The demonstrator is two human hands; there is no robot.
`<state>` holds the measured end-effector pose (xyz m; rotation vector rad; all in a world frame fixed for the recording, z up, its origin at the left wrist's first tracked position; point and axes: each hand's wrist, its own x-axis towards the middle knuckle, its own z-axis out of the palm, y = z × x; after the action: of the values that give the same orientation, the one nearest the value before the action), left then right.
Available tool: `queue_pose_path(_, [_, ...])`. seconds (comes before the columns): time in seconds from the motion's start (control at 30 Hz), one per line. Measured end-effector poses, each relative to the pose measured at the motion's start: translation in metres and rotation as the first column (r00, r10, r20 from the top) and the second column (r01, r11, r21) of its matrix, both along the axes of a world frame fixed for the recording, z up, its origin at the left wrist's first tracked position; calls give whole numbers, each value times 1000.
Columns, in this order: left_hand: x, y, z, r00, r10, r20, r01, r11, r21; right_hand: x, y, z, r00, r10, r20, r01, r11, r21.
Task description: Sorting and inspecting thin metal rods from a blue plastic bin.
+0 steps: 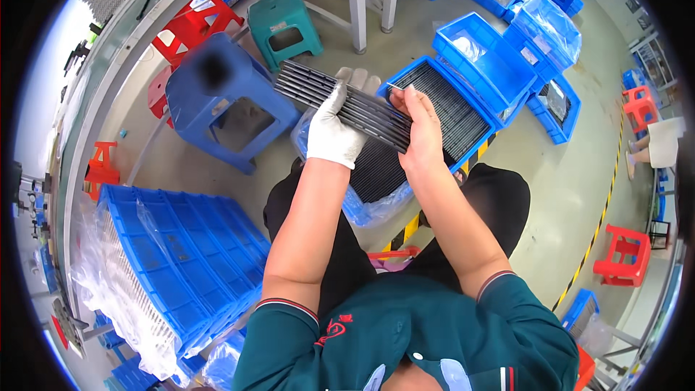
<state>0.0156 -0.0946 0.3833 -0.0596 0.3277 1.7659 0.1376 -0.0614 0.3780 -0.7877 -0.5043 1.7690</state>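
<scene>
My left hand [334, 137], in a white glove, grips a row of slim black rods [311, 87] laid side by side and slanting down to the right. My bare right hand [425, 134] is closed at their right end, thumb side against the rods. A thin, pale-tipped piece shows by its fingertips, too small to name. Just beyond that hand, a blue crate [483, 116] holds many similar black rods in rows. Beneath my hands, more dark rods [378, 170] lie in a container lined with clear blue-tinted plastic [378, 211].
To the left stand a blue stool [242, 94], a green stool [284, 25] and a stack of blue crates [184, 253] wrapped in plastic. More blue crates [489, 54] are at the far right. Red stools [622, 255] and yellow-black floor tape [595, 235] lie farther right.
</scene>
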Motion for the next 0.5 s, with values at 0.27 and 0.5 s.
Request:
queue_pose_path(0.27, [-27,-14,5,999,39,-1,-39,996,81,17,30,15,935,96,340,-207,929,308])
queue_pose_path(0.5, [-41,-23,7,997,78,-1,-77,987,139,29,37,24,820,31,571,-337,833,439])
